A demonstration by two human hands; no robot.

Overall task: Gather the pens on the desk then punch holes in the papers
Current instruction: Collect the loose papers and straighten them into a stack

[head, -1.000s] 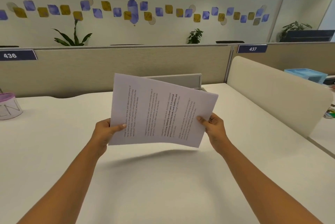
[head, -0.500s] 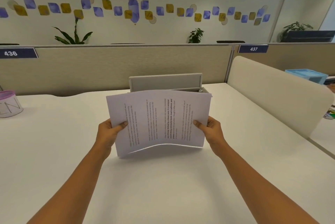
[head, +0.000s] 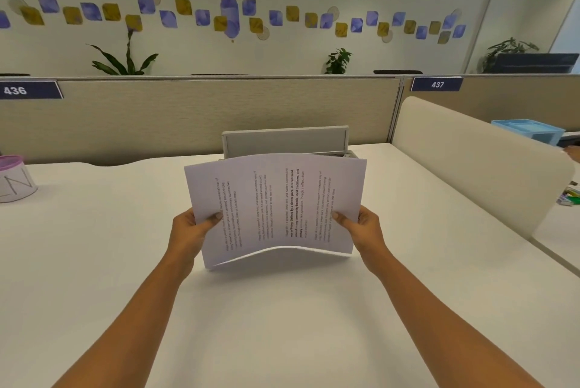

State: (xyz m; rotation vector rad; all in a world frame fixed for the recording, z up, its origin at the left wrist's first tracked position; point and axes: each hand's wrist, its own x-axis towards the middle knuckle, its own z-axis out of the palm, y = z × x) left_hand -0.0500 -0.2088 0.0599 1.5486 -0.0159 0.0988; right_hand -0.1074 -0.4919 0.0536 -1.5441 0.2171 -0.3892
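thin stack of white printed papers, text running sideways, held nearly upright, bowed, lower edge arched at the middle of the desk.

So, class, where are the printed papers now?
Head view, centre: the papers are held upright between left hand and right hand, over the white desk, just before the grey box.

In the middle of the frame, a stack of white printed paper sheets is held upright over the white bench, its lower edge bowed upward at the centre. The left hand grips its left side and the right hand its right, thumbs on the front. Just behind stands a grey box-shaped device. A pink-lidded white tub sits at the left edge.
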